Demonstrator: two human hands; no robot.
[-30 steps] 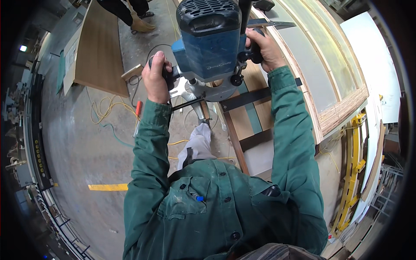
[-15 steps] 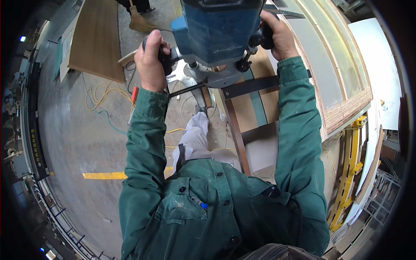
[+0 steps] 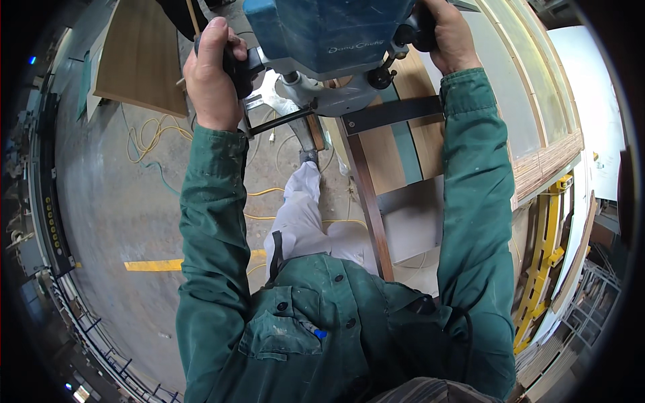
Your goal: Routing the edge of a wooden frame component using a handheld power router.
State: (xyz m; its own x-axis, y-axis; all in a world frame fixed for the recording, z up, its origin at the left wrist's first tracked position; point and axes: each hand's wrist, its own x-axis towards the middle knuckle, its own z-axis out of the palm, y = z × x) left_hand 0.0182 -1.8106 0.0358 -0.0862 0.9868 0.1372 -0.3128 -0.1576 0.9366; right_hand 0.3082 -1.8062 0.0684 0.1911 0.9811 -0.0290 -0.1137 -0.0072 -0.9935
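A large blue plunge router (image 3: 322,27) is at the top of the head view, partly cut off by the upper edge. My left hand (image 3: 213,80) is closed around its black left handle (image 3: 238,75), thumb along the top. On the other side my right hand (image 3: 458,39) grips the black right handle (image 3: 421,30). Under the motor, the grey metal base (image 3: 339,103) overlaps a dark flat bar (image 3: 390,115). That bar crosses a wooden board with a green strip (image 3: 405,153). The router bit is hidden from view.
A framed panel (image 3: 500,74) lies at the right, near a yellow metal rail (image 3: 539,269). Brown board (image 3: 138,60) leans at the far left. Yellow cord (image 3: 149,138) loops across the floor. A dark wooden edge (image 3: 369,208) runs beside my legs. Part of another person shows at the top.
The router and both my hands appear larger and higher in view, and my hands look farther apart. Both grips stay on the handles. The broom head has left the view.
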